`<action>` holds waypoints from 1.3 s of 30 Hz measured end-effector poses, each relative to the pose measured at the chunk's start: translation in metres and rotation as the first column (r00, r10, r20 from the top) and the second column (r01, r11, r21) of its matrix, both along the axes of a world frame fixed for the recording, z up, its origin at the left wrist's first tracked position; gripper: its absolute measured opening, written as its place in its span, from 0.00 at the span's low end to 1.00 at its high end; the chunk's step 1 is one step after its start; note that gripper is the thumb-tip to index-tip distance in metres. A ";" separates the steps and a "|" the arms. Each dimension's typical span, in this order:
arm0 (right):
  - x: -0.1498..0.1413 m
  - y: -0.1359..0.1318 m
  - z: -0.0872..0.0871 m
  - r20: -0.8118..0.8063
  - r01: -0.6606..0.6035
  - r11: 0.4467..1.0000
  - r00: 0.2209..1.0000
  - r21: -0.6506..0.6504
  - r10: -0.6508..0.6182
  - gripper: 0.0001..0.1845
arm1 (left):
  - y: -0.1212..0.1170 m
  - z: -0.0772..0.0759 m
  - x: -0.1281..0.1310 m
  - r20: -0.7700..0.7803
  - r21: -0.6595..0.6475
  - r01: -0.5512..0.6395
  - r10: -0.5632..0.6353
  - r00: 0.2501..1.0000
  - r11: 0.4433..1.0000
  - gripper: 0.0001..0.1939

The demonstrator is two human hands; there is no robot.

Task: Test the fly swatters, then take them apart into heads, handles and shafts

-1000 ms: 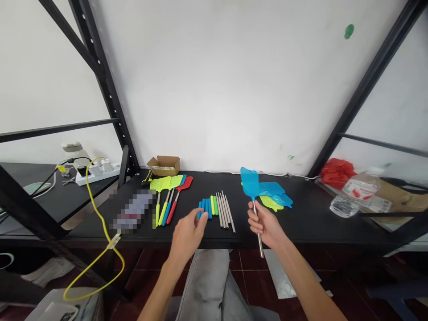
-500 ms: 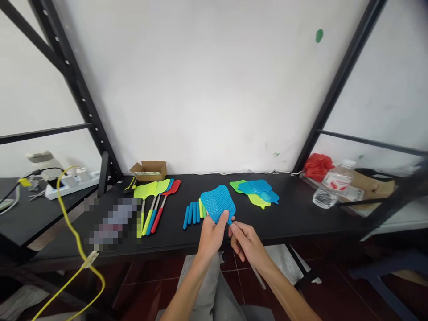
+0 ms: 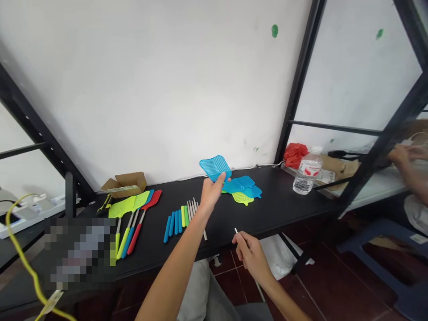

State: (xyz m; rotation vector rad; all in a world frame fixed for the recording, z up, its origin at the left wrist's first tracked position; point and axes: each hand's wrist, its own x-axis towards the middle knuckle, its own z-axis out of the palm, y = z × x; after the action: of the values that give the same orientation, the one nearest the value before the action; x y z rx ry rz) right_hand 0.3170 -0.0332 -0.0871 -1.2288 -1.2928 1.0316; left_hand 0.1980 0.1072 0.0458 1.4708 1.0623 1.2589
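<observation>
My left hand [image 3: 211,192] is closed on a blue fly swatter head [image 3: 215,166], lifted near a pile of swatter heads. That pile has blue heads [image 3: 243,183] over a yellow-green one [image 3: 242,198]. Lower down, in front of the table edge, my right hand [image 3: 250,252] grips a thin metal rod [image 3: 236,230], whose tip pokes out above the fingers. Left of my left forearm lie several blue handle grips [image 3: 171,224], a yellow and a green grip [image 3: 186,215], and several metal rods [image 3: 193,207], partly hidden by the arm.
Assembled fly swatters [image 3: 135,225] in yellow-green, blue and red lie at the left, before an open cardboard box [image 3: 129,183]. A water bottle [image 3: 308,171] and a red plastic bag [image 3: 295,154] stand right. Beyond the frame post, another person's hand [image 3: 399,156] shows.
My left hand has carried the blue swatter head up and away toward the pile. My right hand has come apart from it, with the rod's tip now showing. The view has turned right.
</observation>
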 end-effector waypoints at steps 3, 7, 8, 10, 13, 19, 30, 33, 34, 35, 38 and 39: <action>0.000 0.000 -0.001 -0.049 -0.011 1.000 0.999 -0.003 0.011 0.22 | 0.008 -0.007 0.023 -0.095 -0.236 0.077 -0.102 0.990 0.969 0.28; 0.005 0.000 -0.006 -0.085 0.004 0.999 0.996 -0.035 -0.007 0.23 | -0.003 -0.035 0.009 -0.229 -0.326 0.062 -0.143 0.963 0.943 0.29; 0.006 0.000 -0.008 -0.097 0.007 0.999 0.995 -0.041 -0.011 0.24 | -0.008 -0.040 -0.001 -0.272 -0.283 0.065 -0.145 0.951 0.957 0.29; 0.007 0.001 -0.012 -0.120 0.001 0.999 0.993 -0.048 -0.007 0.24 | -0.022 -0.047 -0.025 -0.366 -0.151 0.066 -0.117 0.923 0.986 0.29; 0.006 0.003 -0.010 -0.131 -0.013 0.998 0.991 -0.064 0.005 0.24 | -0.042 -0.044 -0.062 -0.475 0.030 0.037 -0.018 0.880 0.999 0.29; 0.004 0.032 0.022 0.080 0.012 1.000 0.997 0.002 -0.012 0.25 | -0.073 -0.045 -0.135 -0.657 0.267 -0.213 0.339 0.673 0.940 0.25; -0.069 0.135 0.035 0.693 0.098 0.981 0.696 0.168 -0.188 0.18 | -0.097 -0.081 -0.219 -0.820 0.458 -0.359 0.542 0.181 0.813 0.17; -0.073 0.132 0.029 0.686 0.116 0.969 0.688 0.217 -0.236 0.18 | -0.101 -0.081 -0.225 -0.875 0.434 -0.384 0.483 0.036 0.815 0.15; -0.072 0.130 0.027 0.675 0.113 0.967 0.698 0.227 -0.240 0.18 | -0.102 -0.081 -0.226 -0.874 0.441 -0.397 0.485 0.013 0.805 0.15; -0.070 0.128 0.026 0.662 0.103 0.966 0.711 0.235 -0.237 0.17 | -0.101 -0.081 -0.225 -0.870 0.449 -0.416 0.492 -0.004 0.790 0.15; -0.065 0.125 0.022 0.620 0.069 0.963 0.753 0.260 -0.221 0.17 | -0.098 -0.078 -0.224 -0.881 0.435 -0.491 0.470 -0.057 0.755 0.15; -0.064 0.124 0.022 0.610 0.058 0.963 0.763 0.264 -0.213 0.17 | -0.096 -0.077 -0.224 -0.892 0.418 -0.505 0.446 -0.072 0.755 0.15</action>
State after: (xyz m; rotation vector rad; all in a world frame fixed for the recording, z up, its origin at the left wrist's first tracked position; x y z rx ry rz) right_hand 0.2535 0.0912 -0.0654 -1.5275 -1.7463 0.3270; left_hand -0.0260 0.0108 -0.0313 1.9700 2.7583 0.3828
